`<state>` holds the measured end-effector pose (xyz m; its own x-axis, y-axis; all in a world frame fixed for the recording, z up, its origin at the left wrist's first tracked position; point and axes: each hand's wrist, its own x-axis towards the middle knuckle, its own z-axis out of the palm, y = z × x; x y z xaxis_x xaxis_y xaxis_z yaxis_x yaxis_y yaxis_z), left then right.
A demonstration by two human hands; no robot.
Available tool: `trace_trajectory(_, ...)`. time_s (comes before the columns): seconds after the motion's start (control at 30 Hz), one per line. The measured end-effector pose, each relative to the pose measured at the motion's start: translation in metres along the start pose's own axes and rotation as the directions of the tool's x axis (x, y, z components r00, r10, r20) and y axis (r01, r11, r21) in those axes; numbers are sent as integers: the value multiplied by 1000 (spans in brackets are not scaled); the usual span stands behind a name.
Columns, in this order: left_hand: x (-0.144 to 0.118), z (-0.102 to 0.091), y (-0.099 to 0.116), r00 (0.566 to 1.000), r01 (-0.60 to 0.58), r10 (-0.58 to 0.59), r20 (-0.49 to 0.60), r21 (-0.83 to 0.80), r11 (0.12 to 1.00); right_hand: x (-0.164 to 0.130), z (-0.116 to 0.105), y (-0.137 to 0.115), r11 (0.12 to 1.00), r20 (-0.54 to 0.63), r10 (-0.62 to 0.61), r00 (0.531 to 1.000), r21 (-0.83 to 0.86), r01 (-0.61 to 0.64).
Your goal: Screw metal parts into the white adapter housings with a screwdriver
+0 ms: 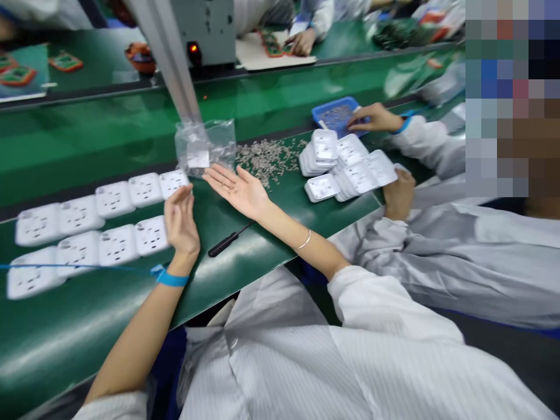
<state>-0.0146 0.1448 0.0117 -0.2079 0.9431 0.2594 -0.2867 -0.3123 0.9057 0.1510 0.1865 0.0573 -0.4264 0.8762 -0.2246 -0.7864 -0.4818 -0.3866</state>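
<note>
Right hand was held palm-up, fingers wide, tiny screws on palm; screw pile just beyond. Left hand was open, empty, touching socket plates. Screwdriver lay betw. wrists on surface.

Green bench is carrying two rows of white socket plates at left, w/ a black screwdriver lying near the front edge. A clear bag is sitting mid-bench, loose screws spreading just beside it. A heap of plates is piling up at right, blue tray resting behind it.
</note>
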Motion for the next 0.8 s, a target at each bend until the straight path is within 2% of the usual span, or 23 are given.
trace_trajectory(0.07,-1,1,-4,999,5,-5,36,9,1000,-9,1,-28,991,38,-121,992,-45,123)
trace_trajectory(0.17,-2,2,-8,998,-2,3,56,-11,1000,-27,-7,-86,934,61,-310,949,-167,316)
trace_trajectory(0.27,-1,1,-11,999,-5,8,41,-71,997,-38,-24,-159,806,46,-500,865,-340,484)
trace_trajectory(0.37,0,0,-13,1000,1,1,22,-112,994,-41,-46,-235,654,-21,-643,766,-536,534)
trace_trajectory(0.47,0,-1,-14,1000,14,-13,12,-122,992,-40,-68,-299,564,-142,-745,652,-655,502)
trace_trajectory(0.53,1,-1,-15,1000,25,-25,7,-114,993,-37,-82,-332,512,-201,-790,579,-735,444)
trace_trajectory(0.6,1,-1,-15,999,35,-35,5,-108,994,-32,-96,-358,451,-224,-818,530,-823,347)
trace_trajectory(0.67,1,-1,-16,999,41,-41,4,-102,994,-27,-109,-378,393,-230,-824,519,-891,229)
trace_trajectory(0.73,1,-1,-16,999,47,-47,1,-95,994,-23,-122,-391,338,-233,-808,541,-936,102)
trace_trajectory(0.77,1,-1,-16,999,52,-52,-1,-91,994,-22,-128,-396,288,-219,-800,559,-957,37)
trace_trajectory(0.8,2,-1,-16,998,58,-58,-4,-88,994,-21,-133,-400,200,-180,-796,578,-979,-30)
